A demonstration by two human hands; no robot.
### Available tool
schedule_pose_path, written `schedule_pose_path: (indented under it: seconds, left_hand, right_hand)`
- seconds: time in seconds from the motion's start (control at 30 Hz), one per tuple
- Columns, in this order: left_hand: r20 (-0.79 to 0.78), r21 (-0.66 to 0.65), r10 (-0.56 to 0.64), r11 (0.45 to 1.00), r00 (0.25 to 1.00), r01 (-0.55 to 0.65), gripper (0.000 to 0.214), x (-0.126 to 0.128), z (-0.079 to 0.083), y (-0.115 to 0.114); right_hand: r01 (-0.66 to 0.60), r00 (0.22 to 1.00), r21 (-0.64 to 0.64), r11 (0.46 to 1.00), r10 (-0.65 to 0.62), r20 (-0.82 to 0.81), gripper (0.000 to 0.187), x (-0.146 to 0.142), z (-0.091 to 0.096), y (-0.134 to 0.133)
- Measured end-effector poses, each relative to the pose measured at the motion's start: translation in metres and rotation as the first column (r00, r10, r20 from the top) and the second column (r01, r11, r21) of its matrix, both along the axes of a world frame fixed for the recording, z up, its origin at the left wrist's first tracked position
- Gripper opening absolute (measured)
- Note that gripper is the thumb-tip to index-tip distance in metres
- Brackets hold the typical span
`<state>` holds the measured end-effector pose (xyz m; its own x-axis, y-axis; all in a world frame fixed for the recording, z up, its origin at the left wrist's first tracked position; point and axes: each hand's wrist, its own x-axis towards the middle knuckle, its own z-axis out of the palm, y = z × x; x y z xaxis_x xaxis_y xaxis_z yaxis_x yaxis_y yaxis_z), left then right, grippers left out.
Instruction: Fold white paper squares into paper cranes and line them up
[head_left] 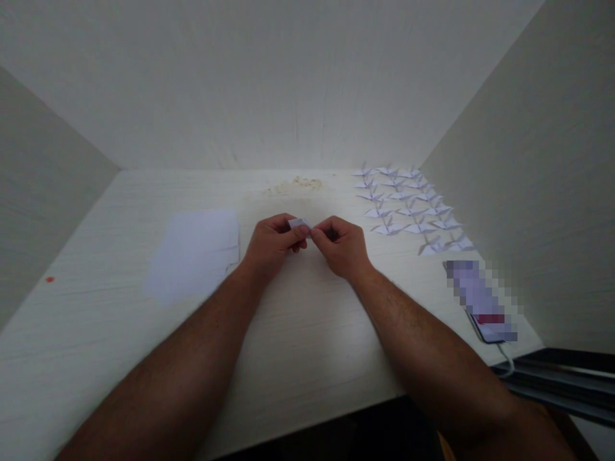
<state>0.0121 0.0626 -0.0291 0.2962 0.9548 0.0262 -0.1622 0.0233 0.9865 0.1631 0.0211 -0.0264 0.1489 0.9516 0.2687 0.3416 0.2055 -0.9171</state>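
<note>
A small folded piece of white paper [300, 223] is held up over the middle of the table. My left hand [275, 243] grips it between thumb and fingers. On its right end, the thumb and fingertips of my right hand [342, 243] pinch the paper. Both hands are closed and their fingertips nearly meet. Fingers cover part of the paper, so its full shape is hidden. To the left lies a stack of white paper sheets [195, 253]. Several folded white paper cranes [410, 210] stand in rows at the back right.
A phone [478, 301] with a white cable [508, 362] lies at the right of the pale table [298, 346]. Walls [269, 83] close off the back and sides. A small red spot [50, 280] is at the left; a brownish worn patch [305, 184] is near the back.
</note>
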Motion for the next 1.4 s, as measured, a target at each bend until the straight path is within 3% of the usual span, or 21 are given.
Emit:
schedule_pose_path:
  seconds: [0.23, 0.5, 0.7, 0.87, 1.0, 1.4]
  left_hand:
    - [0.165, -0.067, 0.03, 0.998, 0.986, -0.019, 0.022, 0.0008, -0.002, 0.0025]
    - [0.186, -0.081, 0.055, 0.996, 0.981, -0.041, 0.02, 0.0016, 0.0015, 0.0003]
    - [0.183, -0.077, 0.042, 0.997, 0.982, -0.028, 0.02, 0.0009, 0.0004, 0.0006]
    - [0.15, -0.045, -0.028, 0.998, 0.988, 0.035, 0.017, -0.0006, -0.0022, 0.0007]
    - [0.093, -0.018, -0.046, 0.999, 0.995, 0.048, 0.016, -0.0023, -0.0054, 0.0014]
    - [0.079, -0.029, 0.0, 1.0, 0.997, 0.003, 0.015, -0.002, -0.0052, 0.0]
  right_hand:
    - [-0.097, 0.974, -0.004, 0.995, 0.095, 0.204, 0.03, 0.0024, 0.0015, 0.0003]
    - [-0.07, 0.915, 0.078, 0.994, 0.032, 0.401, 0.028, 0.0008, 0.0053, -0.0011]
    - [-0.064, 0.926, 0.115, 0.991, 0.016, 0.378, 0.033, 0.0005, 0.005, -0.0025]
    - [-0.152, 0.923, 0.113, 0.982, 0.1, 0.37, 0.031, 0.0009, 0.0025, -0.0029]
    - [-0.139, 0.907, 0.151, 0.979, 0.065, 0.416, 0.037, 0.0003, -0.0003, -0.0019]
    - [-0.144, 0.887, 0.177, 0.974, 0.048, 0.459, 0.037, -0.0027, 0.0009, -0.0011]
